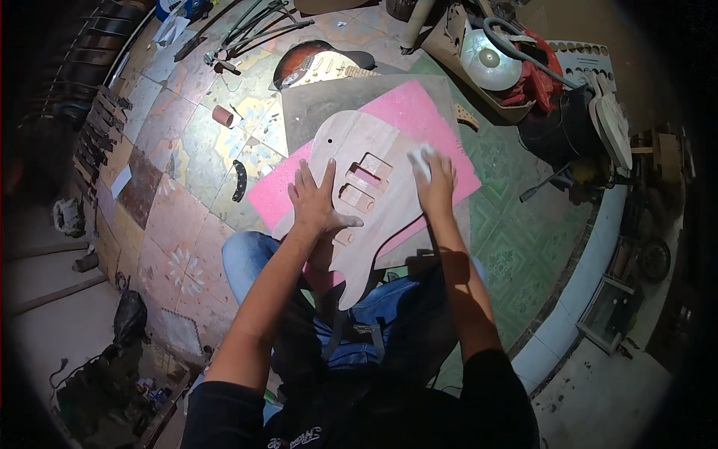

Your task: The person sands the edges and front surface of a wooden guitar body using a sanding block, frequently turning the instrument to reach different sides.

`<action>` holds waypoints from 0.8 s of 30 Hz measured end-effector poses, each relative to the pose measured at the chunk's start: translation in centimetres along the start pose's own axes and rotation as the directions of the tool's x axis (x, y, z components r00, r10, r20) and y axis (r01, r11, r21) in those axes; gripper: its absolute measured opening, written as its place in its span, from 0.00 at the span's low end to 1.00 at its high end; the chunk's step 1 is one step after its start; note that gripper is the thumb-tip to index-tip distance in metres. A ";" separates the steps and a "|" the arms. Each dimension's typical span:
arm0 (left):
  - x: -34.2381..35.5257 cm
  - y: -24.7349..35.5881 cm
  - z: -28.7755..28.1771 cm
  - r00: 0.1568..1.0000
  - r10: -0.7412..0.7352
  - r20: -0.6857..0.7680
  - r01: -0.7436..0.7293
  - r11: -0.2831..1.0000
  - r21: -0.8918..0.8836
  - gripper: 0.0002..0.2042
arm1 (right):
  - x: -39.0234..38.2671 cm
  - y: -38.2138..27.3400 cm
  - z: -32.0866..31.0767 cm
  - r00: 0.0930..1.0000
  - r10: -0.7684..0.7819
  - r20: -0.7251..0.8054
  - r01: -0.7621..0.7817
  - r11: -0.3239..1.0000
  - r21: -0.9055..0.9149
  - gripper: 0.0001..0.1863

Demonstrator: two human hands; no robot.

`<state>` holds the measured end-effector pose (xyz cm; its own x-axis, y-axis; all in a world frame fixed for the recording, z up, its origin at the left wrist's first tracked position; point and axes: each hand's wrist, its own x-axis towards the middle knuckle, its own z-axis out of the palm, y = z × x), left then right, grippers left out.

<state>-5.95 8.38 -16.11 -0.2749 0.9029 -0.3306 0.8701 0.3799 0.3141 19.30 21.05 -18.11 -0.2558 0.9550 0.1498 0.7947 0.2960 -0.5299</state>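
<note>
A bare, pale wooden electric guitar body [396, 194] lies across a pink foam sheet [407, 105], with cut-out cavities in its middle and one horn toward my lap. My left hand [318, 200] rests flat on its left side, fingers spread and thumb by the cavities. On the upper right edge of the body, my right hand [436, 179] presses a small white folded sheet [420, 156] against the wood. Whether that sheet is sandpaper or cloth I cannot make out.
Beneath the foam is a grey board [307, 112]. Beyond it lies a sunburst guitar [310, 67]. A brown roll [223, 115] and a black curved strip [239, 181] lie on the tiles to the left. A cluttered cardboard box [449, 52] stands at the far right.
</note>
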 end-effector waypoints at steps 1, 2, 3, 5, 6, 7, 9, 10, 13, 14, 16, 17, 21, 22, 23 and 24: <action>0.0 0.1 -0.1 1.000 0.005 0.001 -0.005 1.000 0.000 0.77 | -1.9 0.2 -0.4 0.998 -0.057 -0.011 0.057 0.998 -0.020 0.20; -0.2 0.0 -0.3 1.000 0.004 0.003 -0.004 1.000 0.006 0.77 | -2.3 -0.3 -0.5 0.998 -0.059 -0.009 0.059 0.998 -0.012 0.20; 0.0 -0.1 -0.5 1.000 -0.003 0.001 0.003 1.000 0.013 0.77 | -2.4 -0.7 -0.5 0.998 -0.067 -0.002 0.067 0.997 -0.046 0.20; 0.0 0.6 -0.6 1.000 0.013 -0.022 -0.013 1.000 0.002 0.77 | -1.6 -0.5 -1.0 0.998 -0.058 0.005 0.059 0.993 -0.100 0.20; -0.1 0.9 -0.4 1.000 0.024 -0.015 -0.024 1.000 -0.001 0.77 | 1.2 0.0 -0.6 1.000 -0.017 -0.013 0.016 0.996 -0.085 0.21; -0.1 1.0 -0.1 1.000 0.025 -0.012 -0.025 1.000 -0.007 0.77 | 2.9 0.3 -0.2 0.999 0.014 -0.030 -0.016 0.998 -0.063 0.21; 0.0 1.1 0.4 1.000 0.030 -0.009 -0.030 0.999 -0.018 0.77 | 2.7 0.7 -0.5 0.999 0.036 -0.002 -0.036 0.998 -0.061 0.22; -0.1 0.8 0.4 1.000 0.023 -0.011 -0.023 1.000 -0.006 0.77 | 2.7 0.7 0.0 0.998 0.053 0.035 -0.051 0.998 -0.044 0.22; -0.3 -0.3 -0.2 1.000 0.002 -0.023 -0.001 1.000 0.009 0.77 | -4.1 -1.0 -0.4 0.999 -0.040 0.020 0.041 0.997 -0.065 0.23; -0.5 -0.1 -0.3 1.000 0.012 -0.021 -0.012 1.000 0.003 0.77 | -3.7 -0.9 -0.6 0.998 -0.057 0.017 0.059 0.995 -0.082 0.22; -0.3 0.5 -0.3 1.000 0.018 -0.014 -0.018 1.000 -0.005 0.78 | 0.0 -0.6 -0.4 1.000 -0.022 -0.001 0.022 0.996 -0.091 0.23; 0.0 0.8 -0.3 1.000 0.015 -0.016 -0.015 1.000 -0.013 0.78 | 2.0 -0.4 -0.2 1.000 0.000 -0.019 -0.002 0.996 -0.095 0.23; 0.3 0.5 -0.4 0.997 0.062 0.045 -0.060 0.998 -0.035 0.79 | 2.6 0.0 0.2 0.998 0.060 -0.002 -0.060 0.988 -0.140 0.25; 0.3 0.2 -1.0 0.995 0.052 0.082 -0.052 0.999 -0.004 0.80 | -1.1 -0.4 1.1 1.000 0.022 -0.002 -0.022 0.977 -0.211 0.25; 0.2 -0.2 -1.3 0.992 0.041 0.120 -0.044 0.999 0.023 0.81 | -5.7 -1.8 1.2 0.998 -0.047 0.051 0.058 0.970 -0.235 0.25; 0.2 -0.8 -1.3 0.993 0.027 0.117 -0.031 0.999 0.028 0.81 | -8.7 -2.9 1.3 0.988 -0.112 0.104 0.135 0.958 -0.252 0.26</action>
<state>-7.19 8.51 -15.21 -0.2016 0.8831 -0.4236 0.8893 0.3463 0.2988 18.49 11.87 -18.93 -0.3993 0.9089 0.1206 0.8655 0.4171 -0.2773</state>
